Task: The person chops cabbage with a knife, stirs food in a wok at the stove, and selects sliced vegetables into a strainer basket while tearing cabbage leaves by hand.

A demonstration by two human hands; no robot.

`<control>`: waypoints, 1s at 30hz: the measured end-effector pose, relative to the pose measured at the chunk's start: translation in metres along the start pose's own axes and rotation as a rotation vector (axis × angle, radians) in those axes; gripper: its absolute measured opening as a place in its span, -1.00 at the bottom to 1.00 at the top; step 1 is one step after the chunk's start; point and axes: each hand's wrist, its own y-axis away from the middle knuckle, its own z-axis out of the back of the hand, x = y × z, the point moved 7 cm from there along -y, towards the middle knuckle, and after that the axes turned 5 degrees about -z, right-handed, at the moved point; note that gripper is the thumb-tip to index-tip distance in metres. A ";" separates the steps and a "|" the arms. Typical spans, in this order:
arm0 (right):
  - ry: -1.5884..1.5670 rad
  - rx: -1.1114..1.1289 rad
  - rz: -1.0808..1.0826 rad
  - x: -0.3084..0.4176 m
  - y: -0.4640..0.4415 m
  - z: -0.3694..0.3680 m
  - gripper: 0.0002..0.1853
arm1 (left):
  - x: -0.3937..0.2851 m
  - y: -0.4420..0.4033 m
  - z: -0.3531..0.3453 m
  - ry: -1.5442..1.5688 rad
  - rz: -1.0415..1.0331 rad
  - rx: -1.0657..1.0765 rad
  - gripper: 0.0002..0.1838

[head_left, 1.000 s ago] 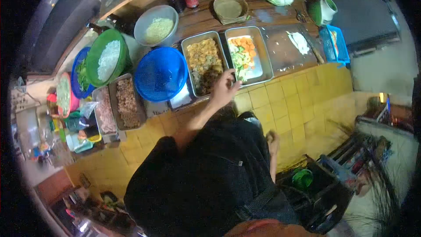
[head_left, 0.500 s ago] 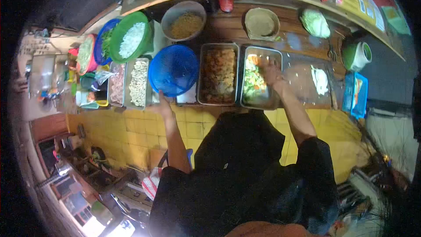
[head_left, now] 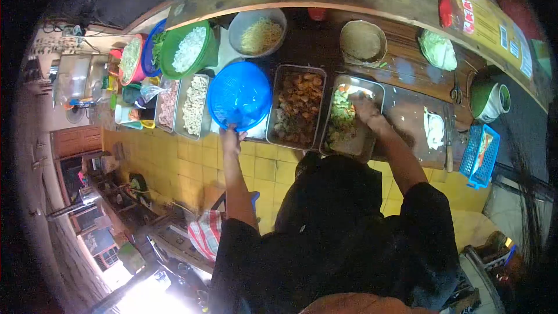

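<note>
My left hand (head_left: 231, 136) grips the near rim of a blue plastic basin (head_left: 241, 94), its thumb over the edge. Over on the right, my right hand (head_left: 367, 111) is down in a metal tray (head_left: 365, 146) of chopped vegetables (head_left: 342, 113), its fingers curled in among the pieces; the fingertips are partly hidden. Between my hands stands another metal tray (head_left: 271, 117) with browned chunks (head_left: 302, 96) in it. Left of the basin, a narrower tray holds pale diced pieces (head_left: 195, 104).
Behind are a green basin (head_left: 210, 52) of white chopped food, a grey bowl (head_left: 232, 29) of noodle-like shreds and a round stone mortar (head_left: 364, 43). A knife (head_left: 449, 151) lies on the dark board at right, near scissors (head_left: 457, 90), a cabbage (head_left: 439, 52) and a blue basket (head_left: 469, 148). A wooden shelf overhangs the back.
My left hand has closed on the basin's near rim, and the basin looks tilted differently. My right hand stays in the vegetable tray. The whole view has shifted slightly.
</note>
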 end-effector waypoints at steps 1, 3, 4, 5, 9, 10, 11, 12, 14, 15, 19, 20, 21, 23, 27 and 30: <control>-0.157 0.125 -0.021 0.002 -0.008 0.006 -0.65 | -0.017 0.016 -0.007 -0.024 -0.066 -0.025 -0.57; -0.294 0.274 -0.199 -0.001 -0.020 0.007 -0.71 | -0.034 0.033 -0.010 0.058 -0.162 -0.067 -0.52; -0.254 0.283 -0.268 -0.005 -0.017 0.013 -0.76 | -0.040 0.044 -0.009 0.064 -0.159 -0.075 -0.52; -0.214 0.294 -0.337 -0.009 -0.014 0.019 -0.80 | -0.052 0.054 -0.010 0.060 -0.221 -0.064 -0.53; -0.067 0.314 -0.088 -0.012 -0.024 0.055 -0.72 | -0.084 0.096 -0.015 0.044 -0.307 -0.020 -0.52; -0.060 0.313 -0.089 -0.017 -0.022 0.057 -0.72 | -0.090 0.106 -0.019 0.037 -0.347 -0.024 -0.51; -0.600 0.239 -0.286 -0.035 -0.017 0.063 -0.69 | -0.090 0.111 -0.020 -0.027 -0.348 -0.061 -0.51; -0.972 0.224 -0.319 -0.033 -0.013 0.092 -0.78 | -0.091 0.114 -0.021 -0.023 -0.345 -0.057 -0.51; -1.784 0.174 -0.378 -0.028 -0.005 0.156 -0.77 | -0.095 0.125 -0.038 -0.533 -0.337 0.049 -0.51; -1.590 0.155 -0.388 -0.014 -0.008 0.211 -0.80 | -0.112 0.153 -0.055 -0.575 -0.406 -0.031 -0.47; -1.288 0.041 -0.178 0.041 -0.033 0.350 -0.82 | -0.124 0.162 -0.105 -0.795 -0.586 0.097 -0.39; -1.286 0.041 -0.185 0.055 -0.039 0.351 -0.82 | -0.122 0.160 -0.110 -0.795 -0.584 0.105 -0.39; -1.375 0.069 -0.140 0.070 -0.047 0.352 -0.76 | -0.116 0.157 -0.119 -0.758 -0.556 0.197 -0.38; -1.456 0.091 -0.096 0.081 -0.055 0.348 -0.71 | -0.106 0.151 -0.129 -0.752 -0.519 0.298 -0.38; -0.907 -0.190 -0.001 0.077 -0.054 0.363 -0.68 | -0.094 0.130 -0.109 -0.687 -0.540 0.267 -0.43; -1.173 -0.258 -0.245 0.037 -0.040 0.310 -0.74 | -0.097 0.129 -0.077 -0.378 -0.497 0.197 -0.48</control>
